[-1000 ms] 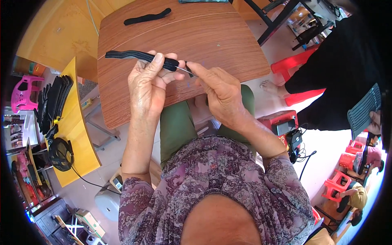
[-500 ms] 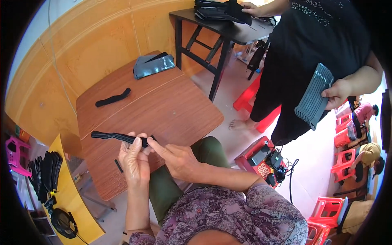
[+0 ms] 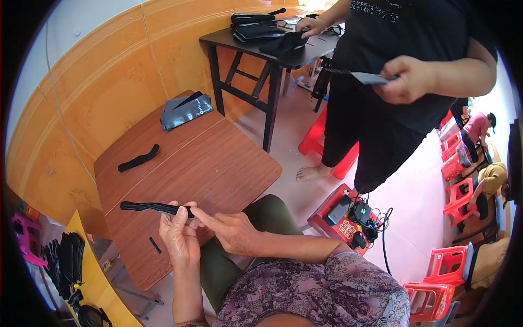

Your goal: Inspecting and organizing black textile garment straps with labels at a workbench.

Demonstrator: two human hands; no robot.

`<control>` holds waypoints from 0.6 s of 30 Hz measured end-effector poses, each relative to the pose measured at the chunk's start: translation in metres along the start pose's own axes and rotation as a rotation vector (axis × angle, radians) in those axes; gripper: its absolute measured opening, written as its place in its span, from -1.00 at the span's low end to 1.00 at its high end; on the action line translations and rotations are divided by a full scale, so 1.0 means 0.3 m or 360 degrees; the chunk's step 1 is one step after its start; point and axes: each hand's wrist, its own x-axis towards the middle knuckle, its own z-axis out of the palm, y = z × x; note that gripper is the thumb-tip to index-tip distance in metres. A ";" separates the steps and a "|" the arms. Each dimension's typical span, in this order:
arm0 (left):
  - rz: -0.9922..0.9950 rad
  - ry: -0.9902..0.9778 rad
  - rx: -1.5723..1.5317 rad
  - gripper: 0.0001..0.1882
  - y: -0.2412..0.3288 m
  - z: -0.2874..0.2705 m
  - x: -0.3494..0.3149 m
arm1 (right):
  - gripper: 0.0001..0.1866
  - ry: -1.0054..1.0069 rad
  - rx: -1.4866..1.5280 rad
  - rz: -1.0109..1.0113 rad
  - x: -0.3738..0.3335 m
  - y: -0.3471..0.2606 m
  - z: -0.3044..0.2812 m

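My left hand (image 3: 181, 240) pinches a long, dark fabric strip (image 3: 150, 206) with pale lines along its length, close to its right end. The strip's free part points left above the brown table. My right hand (image 3: 229, 231) meets it at that right end, index finger and thumb against the fabric; its other fingers are curled and partly hidden. Farther back on the table lies a second black strip (image 3: 139, 158), slightly bent. Below the held strip, near the table's edge, is a small thin dark piece (image 3: 155, 245).
A shiny grey packet (image 3: 188, 113) lies at the brown table's (image 3: 218, 169) back edge. Beside a dark table (image 3: 218, 39) with black pouches (image 3: 256, 30), a person in black (image 3: 397, 43) holds something flat and grey (image 3: 370, 78). A red box with cables (image 3: 343, 218) stands on the floor.
The person in black has raised the flat grey thing, now seen nearly edge-on, and drawn black fabric toward the dark table's near edge. My view has shifted slightly; my hands keep the strip.
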 end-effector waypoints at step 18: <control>-0.0013 0.0014 0.0055 -0.78 -0.026 0.003 -0.004 | -0.27 -0.0013 0.0010 0.0072 -0.025 0.017 0.008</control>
